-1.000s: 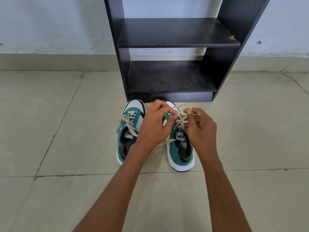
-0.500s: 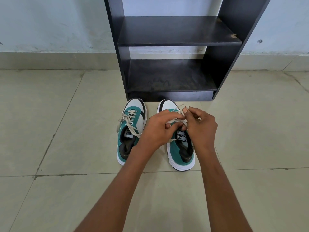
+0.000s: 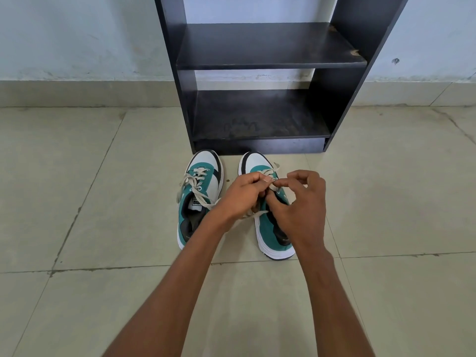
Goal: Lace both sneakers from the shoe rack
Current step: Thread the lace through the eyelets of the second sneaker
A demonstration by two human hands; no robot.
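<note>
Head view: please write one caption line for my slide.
Both hands, left hand and right hand, pinch the lace over the right sneaker, before a black shoe rack.

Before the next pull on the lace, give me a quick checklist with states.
1. Left hand pinching the cream lace: ok.
2. Right hand on the same lace: ok.
3. Right teal-and-white sneaker flat on the tiled floor: ok.
4. Its upper eyelets threaded: cannot tell, hands cover them.
5. Left teal-and-white sneaker fully laced: not ok, ends trail loose.
</note>
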